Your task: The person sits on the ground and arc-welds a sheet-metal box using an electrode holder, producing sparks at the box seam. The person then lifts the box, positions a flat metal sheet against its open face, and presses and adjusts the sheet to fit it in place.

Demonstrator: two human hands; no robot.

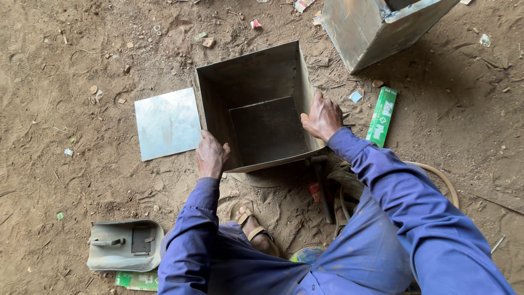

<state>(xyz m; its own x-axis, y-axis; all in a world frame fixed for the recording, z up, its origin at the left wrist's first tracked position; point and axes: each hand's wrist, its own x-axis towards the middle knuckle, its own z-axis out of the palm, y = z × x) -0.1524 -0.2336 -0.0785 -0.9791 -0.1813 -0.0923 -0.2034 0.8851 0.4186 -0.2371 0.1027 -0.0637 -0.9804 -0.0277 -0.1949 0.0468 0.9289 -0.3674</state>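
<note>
An open-topped square box of grey sheet metal (248, 71) stands on the dirt floor in front of me. My left hand (210, 155) grips the top edge of its left wall near the front corner. My right hand (322, 117) holds the top edge of its right wall. Both arms are in blue sleeves. The box's dark floor is bare inside.
A flat square metal sheet (167, 123) lies left of the box. A second metal box (376, 27) stands at the far right. A green carton (381, 116) lies right of my hand. A welding hand shield (124, 245) lies near left. A hammer (323, 186) rests by my sandalled foot (252, 228).
</note>
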